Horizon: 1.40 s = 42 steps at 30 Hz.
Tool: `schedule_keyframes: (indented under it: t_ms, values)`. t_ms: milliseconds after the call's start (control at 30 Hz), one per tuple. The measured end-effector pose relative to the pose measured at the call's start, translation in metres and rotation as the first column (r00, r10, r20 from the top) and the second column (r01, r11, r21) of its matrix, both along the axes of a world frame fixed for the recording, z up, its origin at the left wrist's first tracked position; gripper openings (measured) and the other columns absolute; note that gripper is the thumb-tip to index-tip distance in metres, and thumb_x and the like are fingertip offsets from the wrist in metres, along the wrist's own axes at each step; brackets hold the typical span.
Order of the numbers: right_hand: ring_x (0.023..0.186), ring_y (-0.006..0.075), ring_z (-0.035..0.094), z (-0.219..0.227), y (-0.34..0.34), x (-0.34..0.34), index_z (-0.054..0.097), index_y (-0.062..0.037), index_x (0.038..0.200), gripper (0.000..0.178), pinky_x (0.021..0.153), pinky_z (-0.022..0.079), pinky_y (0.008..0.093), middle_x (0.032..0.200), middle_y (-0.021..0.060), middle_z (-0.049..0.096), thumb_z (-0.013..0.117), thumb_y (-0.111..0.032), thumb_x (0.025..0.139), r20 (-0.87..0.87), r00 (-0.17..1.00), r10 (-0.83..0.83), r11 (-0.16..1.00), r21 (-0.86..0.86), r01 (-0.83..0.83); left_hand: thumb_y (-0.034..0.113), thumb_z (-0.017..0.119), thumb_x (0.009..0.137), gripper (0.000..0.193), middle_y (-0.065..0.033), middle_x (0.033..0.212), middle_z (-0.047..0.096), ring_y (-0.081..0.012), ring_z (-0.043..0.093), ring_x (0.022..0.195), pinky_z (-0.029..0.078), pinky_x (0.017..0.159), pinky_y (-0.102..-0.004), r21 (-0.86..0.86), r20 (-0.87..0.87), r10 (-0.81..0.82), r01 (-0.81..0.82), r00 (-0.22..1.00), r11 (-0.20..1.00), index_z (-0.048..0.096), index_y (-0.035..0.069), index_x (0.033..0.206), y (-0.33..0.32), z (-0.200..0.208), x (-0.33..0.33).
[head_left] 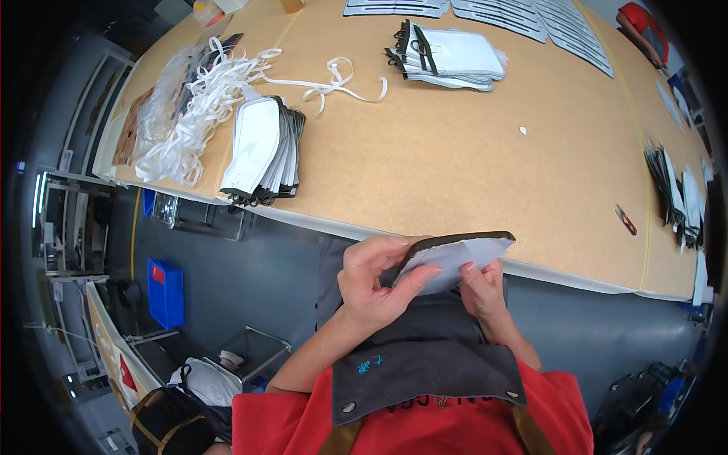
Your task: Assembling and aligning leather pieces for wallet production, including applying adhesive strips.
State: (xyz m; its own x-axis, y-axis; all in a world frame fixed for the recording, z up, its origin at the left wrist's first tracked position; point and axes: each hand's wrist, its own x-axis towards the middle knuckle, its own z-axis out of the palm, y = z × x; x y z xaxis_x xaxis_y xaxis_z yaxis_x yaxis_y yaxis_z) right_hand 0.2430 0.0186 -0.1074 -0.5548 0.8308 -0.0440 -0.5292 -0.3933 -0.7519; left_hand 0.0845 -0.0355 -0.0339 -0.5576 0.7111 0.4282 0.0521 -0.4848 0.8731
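Just off the table's near edge, I hold a pale fabric panel with a black bound edge (447, 267) in both hands, tilted up. My left hand (375, 277) grips its left side, the thumb on the pale face and the fingers behind it. My right hand (484, 288) pinches the lower right side with the thumb on the pale face; its other fingers are mostly hidden. A stack of similar white panels with black edges (258, 148) lies on the table, beyond my left hand.
The brown-topped table (455, 167) carries a heap of white tape (189, 129), another panel stack (459, 57), small thread snips (626, 220) and more panels (671, 193) at right. A blue crate (165, 294) stands on the floor at left. Another person in red (644, 30) is far right.
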Motion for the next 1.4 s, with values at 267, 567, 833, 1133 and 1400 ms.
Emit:
schedule_keyframes:
  t_ms: [267, 567, 833, 1133, 1400]
  values:
    - [0.114, 0.0184, 0.06, 0.006, -0.002, -0.006, 0.055, 0.0018, 0.129, 0.036, 0.1, 0.045, 0.0354, 0.125, 0.0107, 0.063, 0.063, -0.013, 0.097, 0.016, 1.0, -0.009, 0.998, -0.065, 0.01, -0.002, 0.082, 0.078, 0.036, -0.0164, 0.099, 0.072, -0.0161, 0.072, 0.084, 0.059, 0.071, -0.0261, -0.053, -0.411, 0.103, -0.137, 0.906, 0.989, 0.061, -0.002, 0.107, -0.005, -0.02, -0.015]
    - [0.11, 0.0168, 0.06, 0.05, 0.015, -0.035, 0.049, 0.0033, 0.133, 0.04, 0.094, 0.048, 0.0326, 0.121, 0.0107, 0.063, 0.059, -0.017, 0.1, 0.357, 0.93, 0.086, 0.985, 0.108, -0.132, 0.001, 0.067, 0.092, 0.03, -0.0139, 0.112, 0.069, -0.0165, 0.067, 0.098, 0.056, 0.086, -0.0309, -0.433, 0.538, -0.043, 0.32, 0.842, 0.843, 0.06, -0.003, 0.12, 0.008, -0.02, -0.043]
    - [0.109, 0.0168, 0.061, 0.06, 0.039, -0.037, 0.047, -0.0001, 0.14, 0.049, 0.091, 0.05, 0.0318, 0.122, 0.0117, 0.062, 0.063, -0.018, 0.098, 0.345, 0.939, -0.016, 0.956, 0.28, -0.086, 0.007, 0.065, 0.095, 0.03, -0.0142, 0.115, 0.068, -0.0189, 0.067, 0.1, 0.055, 0.089, -0.0332, -0.428, 0.592, -0.042, 0.359, 0.805, 0.829, 0.058, -0.004, 0.122, -0.001, -0.017, -0.043]
    - [0.095, 0.0114, 0.064, 0.058, 0.03, -0.027, 0.061, -0.0007, 0.125, 0.034, 0.082, 0.05, 0.0264, 0.106, 0.0088, 0.07, 0.067, -0.015, 0.095, 0.485, 0.872, 0.074, 0.968, 0.176, -0.18, 0.006, 0.072, 0.088, 0.041, -0.0171, 0.122, 0.063, -0.0247, 0.062, 0.114, 0.047, 0.101, -0.0385, -0.319, 0.44, -0.04, 0.198, 0.897, 0.927, 0.054, -0.003, 0.124, -0.01, -0.02, -0.032]
    - [0.081, 0.017, 0.068, 0.058, 0.021, -0.013, 0.065, -0.0012, 0.118, 0.03, 0.074, 0.052, 0.0273, 0.096, 0.0117, 0.073, 0.069, -0.017, 0.093, 0.51, 0.86, -0.011, 0.839, 0.472, -0.27, 0.006, 0.088, 0.068, 0.049, -0.0165, 0.113, 0.066, -0.0292, 0.067, 0.1, 0.055, 0.084, -0.037, -0.176, -0.652, -0.115, -0.002, 0.749, 0.984, 0.066, 0.003, 0.111, -0.002, 0.037, -0.05]
